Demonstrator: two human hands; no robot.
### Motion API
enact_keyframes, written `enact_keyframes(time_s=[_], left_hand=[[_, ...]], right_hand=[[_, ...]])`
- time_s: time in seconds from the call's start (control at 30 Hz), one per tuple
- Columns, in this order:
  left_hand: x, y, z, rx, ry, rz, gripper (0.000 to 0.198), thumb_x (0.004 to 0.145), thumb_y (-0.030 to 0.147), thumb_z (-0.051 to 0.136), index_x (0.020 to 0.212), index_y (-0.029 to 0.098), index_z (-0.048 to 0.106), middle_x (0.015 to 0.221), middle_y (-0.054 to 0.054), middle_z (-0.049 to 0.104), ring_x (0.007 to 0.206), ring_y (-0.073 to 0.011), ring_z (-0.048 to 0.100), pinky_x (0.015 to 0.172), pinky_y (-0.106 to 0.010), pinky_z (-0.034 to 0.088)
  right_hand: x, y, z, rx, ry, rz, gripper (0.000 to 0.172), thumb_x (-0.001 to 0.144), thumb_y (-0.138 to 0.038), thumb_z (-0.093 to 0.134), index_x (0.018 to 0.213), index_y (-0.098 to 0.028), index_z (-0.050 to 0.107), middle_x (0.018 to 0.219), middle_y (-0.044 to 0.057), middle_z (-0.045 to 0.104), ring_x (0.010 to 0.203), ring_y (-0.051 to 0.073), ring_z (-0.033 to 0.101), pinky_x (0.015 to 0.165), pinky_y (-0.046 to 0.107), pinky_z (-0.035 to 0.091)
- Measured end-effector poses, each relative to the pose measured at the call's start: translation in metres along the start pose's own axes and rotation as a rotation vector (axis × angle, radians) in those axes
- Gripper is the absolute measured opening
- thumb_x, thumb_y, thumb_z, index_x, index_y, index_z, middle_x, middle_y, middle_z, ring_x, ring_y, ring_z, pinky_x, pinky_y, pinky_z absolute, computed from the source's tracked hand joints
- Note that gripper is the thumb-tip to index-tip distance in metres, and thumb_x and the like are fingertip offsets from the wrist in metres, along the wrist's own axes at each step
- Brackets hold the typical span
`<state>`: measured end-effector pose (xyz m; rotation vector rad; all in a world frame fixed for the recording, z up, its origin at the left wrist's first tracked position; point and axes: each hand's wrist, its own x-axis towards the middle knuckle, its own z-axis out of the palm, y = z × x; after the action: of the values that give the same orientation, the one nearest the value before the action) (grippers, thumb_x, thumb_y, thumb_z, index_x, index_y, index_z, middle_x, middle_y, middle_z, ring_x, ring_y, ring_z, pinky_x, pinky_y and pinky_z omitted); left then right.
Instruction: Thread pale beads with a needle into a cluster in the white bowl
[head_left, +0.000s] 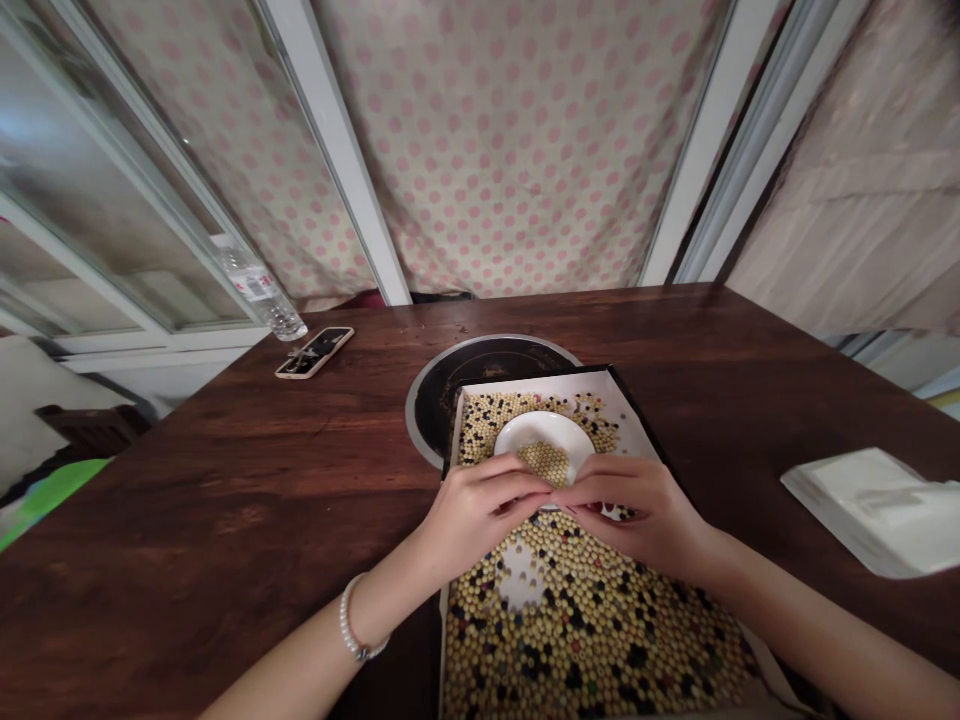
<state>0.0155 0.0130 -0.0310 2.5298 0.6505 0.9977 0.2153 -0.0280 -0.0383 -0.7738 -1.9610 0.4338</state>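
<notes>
My left hand [484, 505] and my right hand [637, 505] meet fingertip to fingertip over the near rim of a small white bowl [517, 432]. Both are closed in a pinch; whatever lies between the fingertips is too small to make out. Pale yellow beads [544, 462] fill the bottom of the bowl. It stands inside a shallow, dark-edged box [634, 425] with a white lining. Loose beads [585, 610], mostly yellow and black with a few red and green ones, cover much of the box floor around the bowl and below my hands.
Behind the box, a round black plate with a metal rim [435, 400] is set in the dark wooden table [300, 500]. A phone [315, 352] and a clear plastic bottle [262, 290] are at the back left. White tissues in a packet [877, 510] lie at the right.
</notes>
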Motion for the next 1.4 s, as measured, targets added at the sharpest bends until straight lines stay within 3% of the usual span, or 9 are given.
enact_keyframes(time_s=[0.17,0.33,0.5,0.73,0.83,1.4], left_hand=[[0.0010,0.0001,-0.0005,-0.010,0.024,-0.019,0.010,0.085,0.019,0.057,0.088,0.018,0.066,0.078,-0.003,0.065,0.067,-0.0110,0.060,0.055,-0.023,0.051],[0.0020,0.0009,-0.0013,-0.063,0.002,0.033,0.009,0.084,0.019,0.059,0.089,0.018,0.066,0.079,-0.003,0.065,0.069,-0.0109,0.061,0.057,-0.022,0.052],[0.0020,-0.0012,-0.0002,-0.058,0.057,-0.035,0.009,0.083,0.019,0.060,0.086,0.017,0.068,0.076,-0.003,0.065,0.060,-0.0090,0.058,0.051,-0.021,0.049],[0.0024,-0.0015,-0.0011,-0.065,-0.027,0.030,0.011,0.084,0.018,0.058,0.090,0.018,0.067,0.080,-0.004,0.066,0.071,-0.0117,0.062,0.060,-0.023,0.053],[0.0021,-0.0018,-0.0013,-0.041,-0.005,-0.003,0.012,0.085,0.018,0.057,0.091,0.018,0.067,0.081,-0.003,0.066,0.069,-0.0112,0.062,0.058,-0.023,0.053],[0.0020,-0.0030,0.0005,-0.027,0.070,-0.017,0.010,0.084,0.022,0.058,0.087,0.019,0.068,0.076,-0.002,0.066,0.062,-0.0100,0.060,0.052,-0.022,0.051]], right_hand=[[-0.0002,-0.0014,-0.0010,0.022,0.048,-0.023,0.019,0.077,-0.004,0.059,0.088,-0.018,0.065,0.072,0.002,0.062,0.061,0.009,0.056,0.051,0.022,0.046],[-0.0011,-0.0022,-0.0011,0.012,0.005,0.022,0.013,0.077,-0.007,0.059,0.083,-0.017,0.065,0.065,0.000,0.059,0.053,0.007,0.051,0.047,0.021,0.042],[-0.0025,-0.0036,-0.0026,-0.017,0.108,0.008,0.015,0.075,-0.007,0.060,0.085,-0.017,0.064,0.060,-0.002,0.055,0.050,0.006,0.047,0.045,0.020,0.041],[-0.0024,-0.0037,0.0010,0.025,0.003,0.029,0.013,0.078,-0.009,0.056,0.083,-0.019,0.064,0.061,-0.002,0.056,0.050,0.006,0.048,0.045,0.019,0.041],[-0.0034,-0.0040,0.0017,0.047,0.044,0.025,0.016,0.077,-0.008,0.057,0.087,-0.019,0.063,0.061,-0.003,0.056,0.050,0.006,0.047,0.045,0.019,0.041],[-0.0038,0.0004,0.0014,0.039,0.010,0.137,0.011,0.078,-0.012,0.057,0.085,-0.018,0.064,0.062,-0.001,0.061,0.050,0.007,0.049,0.045,0.021,0.042]])
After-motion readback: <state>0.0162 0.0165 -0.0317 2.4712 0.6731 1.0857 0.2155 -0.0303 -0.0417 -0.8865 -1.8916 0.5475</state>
